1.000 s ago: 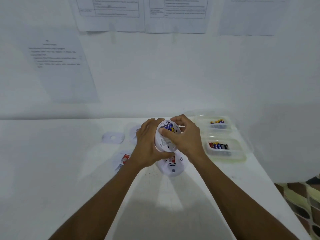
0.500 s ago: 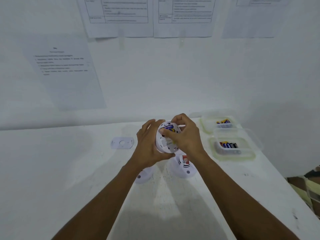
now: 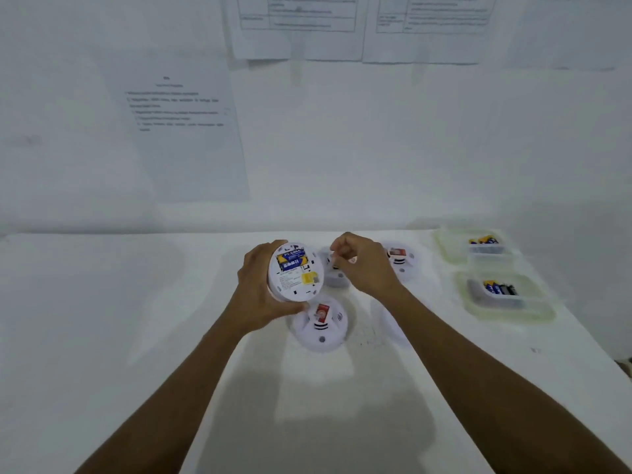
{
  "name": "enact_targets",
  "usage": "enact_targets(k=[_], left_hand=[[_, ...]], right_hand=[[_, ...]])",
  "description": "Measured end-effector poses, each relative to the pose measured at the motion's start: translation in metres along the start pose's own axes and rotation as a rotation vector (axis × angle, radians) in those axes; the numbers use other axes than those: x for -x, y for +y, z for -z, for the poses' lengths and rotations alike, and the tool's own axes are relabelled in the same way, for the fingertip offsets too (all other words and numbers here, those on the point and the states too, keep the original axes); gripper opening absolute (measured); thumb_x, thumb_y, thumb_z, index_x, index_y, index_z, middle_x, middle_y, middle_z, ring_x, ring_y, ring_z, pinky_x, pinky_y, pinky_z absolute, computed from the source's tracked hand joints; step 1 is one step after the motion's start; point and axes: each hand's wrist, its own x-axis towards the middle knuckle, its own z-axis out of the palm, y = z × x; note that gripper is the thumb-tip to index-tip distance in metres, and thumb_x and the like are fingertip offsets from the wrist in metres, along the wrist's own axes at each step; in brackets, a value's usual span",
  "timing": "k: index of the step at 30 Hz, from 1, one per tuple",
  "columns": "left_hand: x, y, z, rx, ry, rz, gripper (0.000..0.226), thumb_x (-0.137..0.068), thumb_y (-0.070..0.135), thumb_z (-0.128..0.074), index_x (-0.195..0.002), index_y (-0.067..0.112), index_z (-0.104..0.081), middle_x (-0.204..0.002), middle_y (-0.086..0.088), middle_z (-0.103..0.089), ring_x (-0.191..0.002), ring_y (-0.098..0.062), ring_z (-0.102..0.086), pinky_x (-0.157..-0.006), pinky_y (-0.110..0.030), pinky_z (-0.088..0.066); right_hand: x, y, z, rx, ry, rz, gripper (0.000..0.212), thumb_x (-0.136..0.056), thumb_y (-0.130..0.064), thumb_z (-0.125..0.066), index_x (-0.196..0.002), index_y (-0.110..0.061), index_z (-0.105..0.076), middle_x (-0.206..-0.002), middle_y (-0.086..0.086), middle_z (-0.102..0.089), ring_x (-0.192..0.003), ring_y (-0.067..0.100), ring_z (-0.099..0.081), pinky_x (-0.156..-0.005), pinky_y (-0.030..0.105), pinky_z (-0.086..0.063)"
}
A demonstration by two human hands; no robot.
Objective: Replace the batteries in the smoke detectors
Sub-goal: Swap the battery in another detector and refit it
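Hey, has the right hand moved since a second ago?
Yes. The right hand has come off the smoke detector held in the left hand and shifted right, toward the battery container.

White worktop (image 3: 102, 336) with small dark specks near the middle, set against a white wall (image 3: 376, 148). One printed sheet (image 3: 181, 131) with text lines is stuck on the wall at left. Two table-printed sheets (image 3: 297, 25) (image 3: 431, 25) hang side by side at the top edge.

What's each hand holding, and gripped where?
Left hand grips the smoke detector by its rim, thumb on the lower edge, fingers over the top. Right hand is curled, clear of it; whether it pinches anything cannot be told.
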Motion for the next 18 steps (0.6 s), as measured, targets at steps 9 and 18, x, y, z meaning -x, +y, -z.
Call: enact_targets(k=[9, 18], left_hand=[[0.033, -0.042, 0.073, -0.029, 0.03, 0.102, 0.105, -0.039, 0.059, -0.083, -0.132, 0.041, -0.037, -0.132, 0.031, -0.04, -0.127, 0.008, -0.029, -0.106, -0.026, -0.03], [0.039, -0.055, 0.079, 0.017, -0.018, 0.126, 0.102, -0.042, 0.062, -0.083, -0.13, 0.044, -0.036, -0.131, 0.021, -0.045, -0.126, 0.0, -0.034, -0.108, -0.031, -0.032]], right_hand=[[-0.048, -0.025, -0.091, 0.557, -0.432, 0.146, 0.047, -0.078, -0.032, -0.075, -0.122, -0.028, -0.058, -0.115, -0.001, -0.066, -0.098, 0.021, -0.062, -0.082, 0.034, -0.052], [-0.034, -0.021, -0.1, 0.676, -0.228, 0.357, 0.038, -0.088, -0.023, -0.06, -0.125, -0.02, -0.054, -0.098, 0.002, -0.074, -0.083, 0.025, -0.067, -0.071, 0.034, -0.054]])
